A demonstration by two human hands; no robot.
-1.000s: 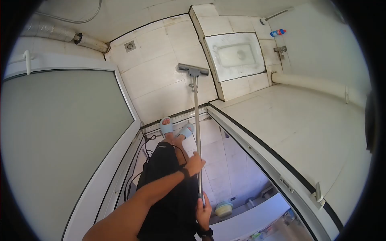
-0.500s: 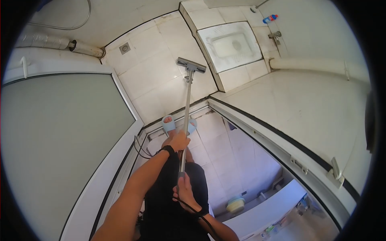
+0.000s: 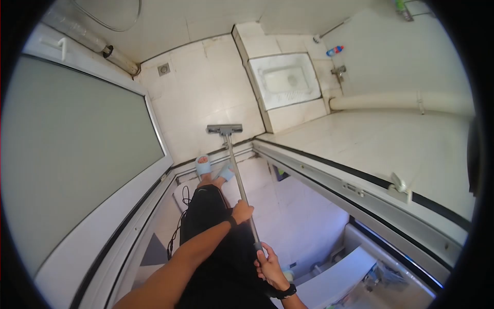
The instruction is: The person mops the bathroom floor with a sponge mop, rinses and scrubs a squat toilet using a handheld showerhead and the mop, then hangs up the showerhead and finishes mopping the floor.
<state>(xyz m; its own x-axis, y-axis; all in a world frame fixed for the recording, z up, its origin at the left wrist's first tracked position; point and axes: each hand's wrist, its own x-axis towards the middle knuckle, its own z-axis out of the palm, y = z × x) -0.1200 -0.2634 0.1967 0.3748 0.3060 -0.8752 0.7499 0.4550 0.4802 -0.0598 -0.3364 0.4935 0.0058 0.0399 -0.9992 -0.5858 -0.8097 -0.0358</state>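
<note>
I have a sponge mop (image 3: 240, 180) in both hands, its pole running from close to my body out over the doorway sill (image 3: 188, 168). My left hand (image 3: 242, 211) is closed around the metal pole partway down, fingers wrapped and thumb side toward the mop head. My right hand (image 3: 270, 267) is curled around the grey grip (image 3: 259, 247) at the near end, also closed, with the fingers bent. I wear a dark band on each wrist.

The grey mop head (image 3: 225, 129) is over the near part of the tiled floor (image 3: 198, 100), just beyond the sill, set crosswise to the pole. Whether its whole underside touches the tiles I cannot tell.

My feet, in light blue slippers (image 3: 203, 165), are near the sill, to the left of the pole. Dark cords (image 3: 186, 195) hang beside my left leg. Farther off, a floor drain (image 3: 163, 69) sits at the far left, and a squat toilet (image 3: 286, 81) is set in a raised tiled step on the right. Past it are a tap (image 3: 338, 70) and a blue bottle (image 3: 335, 50) with a red cap. A frosted door panel (image 3: 87, 144) fills the left side, and a pale pipe (image 3: 396, 101) runs along the right.
</note>
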